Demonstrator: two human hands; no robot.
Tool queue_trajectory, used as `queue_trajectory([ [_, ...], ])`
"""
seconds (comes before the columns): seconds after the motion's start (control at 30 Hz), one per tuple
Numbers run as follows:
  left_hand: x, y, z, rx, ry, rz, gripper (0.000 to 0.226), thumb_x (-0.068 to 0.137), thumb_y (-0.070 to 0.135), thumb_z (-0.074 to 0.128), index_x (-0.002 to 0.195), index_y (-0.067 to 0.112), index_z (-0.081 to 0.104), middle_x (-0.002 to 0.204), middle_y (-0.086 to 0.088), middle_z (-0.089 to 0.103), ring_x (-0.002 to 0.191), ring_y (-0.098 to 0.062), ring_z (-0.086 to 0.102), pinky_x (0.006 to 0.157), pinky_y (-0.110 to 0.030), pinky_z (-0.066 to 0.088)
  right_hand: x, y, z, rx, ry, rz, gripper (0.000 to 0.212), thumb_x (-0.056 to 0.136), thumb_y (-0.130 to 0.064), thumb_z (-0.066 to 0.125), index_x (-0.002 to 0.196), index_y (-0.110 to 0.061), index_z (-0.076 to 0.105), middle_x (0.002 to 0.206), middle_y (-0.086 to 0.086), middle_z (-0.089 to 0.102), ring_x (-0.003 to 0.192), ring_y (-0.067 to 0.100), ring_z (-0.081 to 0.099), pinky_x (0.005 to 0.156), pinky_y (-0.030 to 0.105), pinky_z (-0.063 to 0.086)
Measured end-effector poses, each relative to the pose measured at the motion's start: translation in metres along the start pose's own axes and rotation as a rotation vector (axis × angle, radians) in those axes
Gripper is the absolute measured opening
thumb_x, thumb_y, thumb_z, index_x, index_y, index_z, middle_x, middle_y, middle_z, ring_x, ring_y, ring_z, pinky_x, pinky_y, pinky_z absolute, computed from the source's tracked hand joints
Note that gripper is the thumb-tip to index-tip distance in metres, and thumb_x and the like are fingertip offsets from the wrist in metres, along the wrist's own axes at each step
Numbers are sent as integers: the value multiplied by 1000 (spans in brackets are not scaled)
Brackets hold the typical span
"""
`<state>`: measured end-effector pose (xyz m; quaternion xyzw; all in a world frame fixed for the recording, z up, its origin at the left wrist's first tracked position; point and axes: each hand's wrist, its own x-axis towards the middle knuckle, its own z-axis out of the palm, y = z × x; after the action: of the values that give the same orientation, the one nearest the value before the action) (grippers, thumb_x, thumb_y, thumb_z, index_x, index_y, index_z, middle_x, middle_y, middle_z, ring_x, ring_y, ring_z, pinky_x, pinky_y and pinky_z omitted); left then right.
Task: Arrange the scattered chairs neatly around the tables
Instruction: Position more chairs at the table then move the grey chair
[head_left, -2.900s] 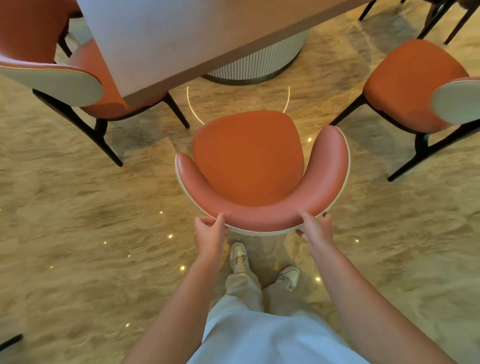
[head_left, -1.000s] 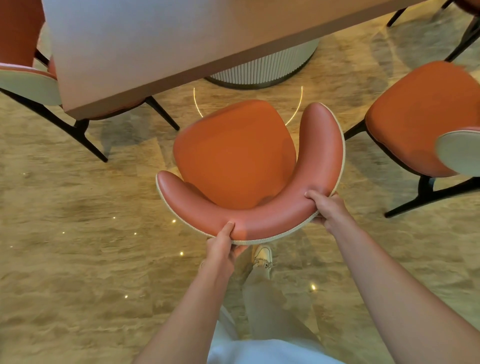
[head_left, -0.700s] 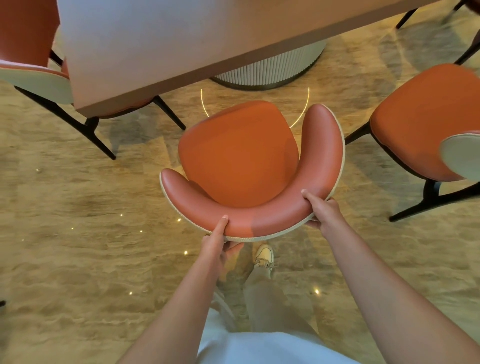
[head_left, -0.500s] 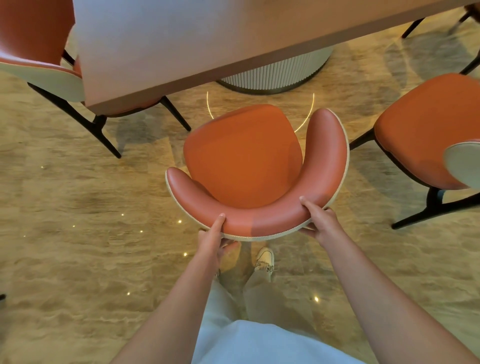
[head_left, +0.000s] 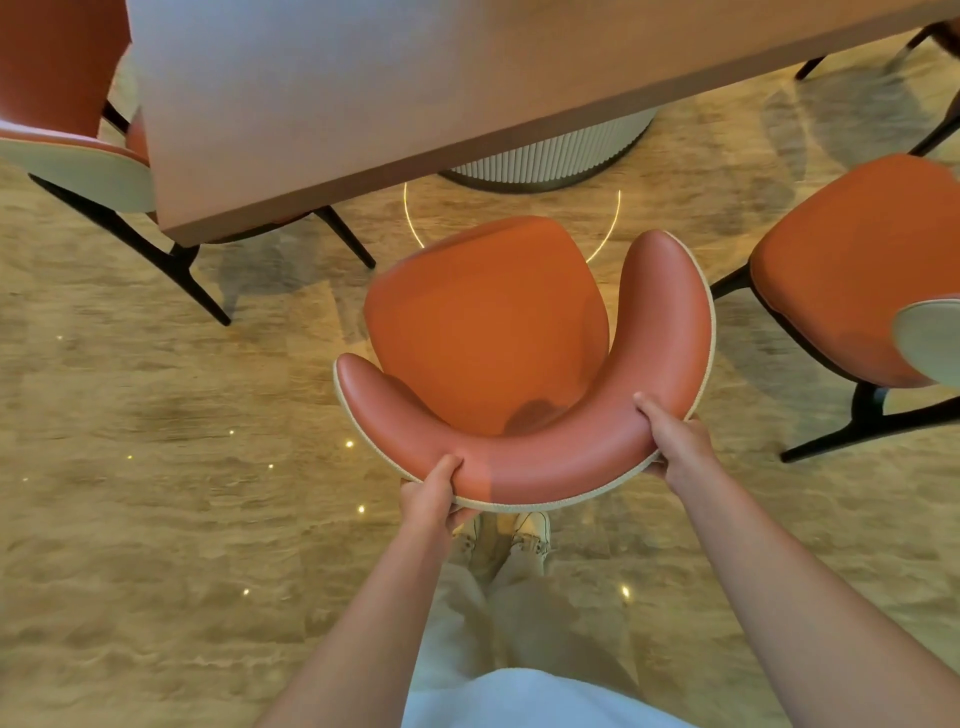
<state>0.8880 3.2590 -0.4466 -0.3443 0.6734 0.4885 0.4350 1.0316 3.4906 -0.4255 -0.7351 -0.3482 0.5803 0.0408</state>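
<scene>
Orange chair (head_left: 488, 332), just short of table (head_left: 363, 104) edge, backrest pinched by left hand (head_left: 431, 496) and gripped by curled right hand (head_left: 675, 441): best squared, then pushed straight in, clear of neighbouring chair (head_left: 852, 260).

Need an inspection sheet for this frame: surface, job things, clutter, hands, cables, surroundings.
Surface: glossy marbled floor with small light reflections.
Job's things: middle chair short of the table, angled; left chair partly under the table; right chair stands apart.
Clutter: nothing seen.
Hands: left hand and right hand both grip the middle chair's backrest.
Cables: nothing seen.
Surroundings: ribbed table base; more chair legs far right.
</scene>
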Motion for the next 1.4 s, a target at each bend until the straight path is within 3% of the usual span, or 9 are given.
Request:
queue_trajectory([
  [0.13, 4, 8, -4, 66, 25, -11, 44, 86, 16, 76, 117, -6, 54, 107, -19, 67, 80, -30, 70, 74, -48, 63, 1, 1, 5, 57, 38, -9, 44, 85, -25, 75, 122, -16, 52, 120, 9, 63, 98, 27, 62, 75, 42, 55],
  [0.27, 15, 36, -21, 100, 52, 16, 43, 87, 16, 75, 118, -4, 53, 105, -16, 67, 81, -28, 70, 55, -35, 60, -10, 9, 29, 174, 43, -17, 35, 88, -16, 72, 119, -17, 55, 113, 7, 63, 94, 24, 61, 73, 39, 53],
  [0.43, 33, 86, -46, 156, 47, 73, 43, 89, 14, 73, 122, -1, 51, 102, -14, 68, 87, -28, 69, 68, -40, 61, -29, 17, 72, 272, 27, 17, 29, 86, -17, 73, 110, -17, 58, 103, 5, 66, 85, 20, 64, 70, 39, 56],
  [0.63, 54, 126, -72, 202, 25, 105, 38, 90, 14, 72, 118, 0, 50, 94, -14, 66, 77, -25, 66, 50, -32, 59, -44, 23, 114, 310, 27, 32, 28, 88, -18, 73, 110, -17, 55, 97, 2, 65, 86, 22, 65, 78, 44, 58],
  [0.87, 65, 123, -80, 162, -36, 89, 51, 86, 18, 77, 125, -1, 50, 98, -13, 67, 82, -29, 69, 79, -52, 62, -51, 21, 119, 244, 60, -12, 30, 90, -21, 71, 112, -14, 52, 96, 0, 62, 93, 24, 63, 69, 40, 56],
  [1.0, 66, 120, -80, 114, -59, 82, 52, 88, 17, 75, 129, 0, 47, 104, -15, 68, 85, -29, 70, 85, -52, 61, -48, 20, 119, 195, 95, -22, 34, 90, -19, 70, 115, -11, 49, 114, 8, 61, 97, 26, 62, 78, 45, 57],
  [1.07, 64, 119, -76, 96, -54, 78, 51, 89, 17, 74, 129, 1, 46, 103, -14, 68, 82, -27, 70, 80, -49, 62, -44, 19, 118, 188, 110, -21, 35, 90, -20, 70, 116, -11, 49, 115, 9, 61, 96, 26, 61, 75, 43, 56],
  [1.2, 58, 118, -65, 76, -45, 67, 50, 88, 18, 75, 127, 1, 48, 104, -13, 68, 71, -22, 69, 46, -29, 56, -35, 6, 113, 146, 108, -36, 42, 90, -21, 70, 124, -9, 49, 117, 9, 59, 95, 26, 61, 65, 38, 54],
  [1.4, 48, 116, -43, 64, -55, 49, 43, 89, 19, 75, 120, -1, 51, 98, -13, 69, 63, -19, 69, 44, -27, 54, -24, -16, 104, 96, 102, -72, 50, 89, -26, 71, 130, -10, 48, 118, 6, 59, 98, 25, 61, 56, 31, 49],
])
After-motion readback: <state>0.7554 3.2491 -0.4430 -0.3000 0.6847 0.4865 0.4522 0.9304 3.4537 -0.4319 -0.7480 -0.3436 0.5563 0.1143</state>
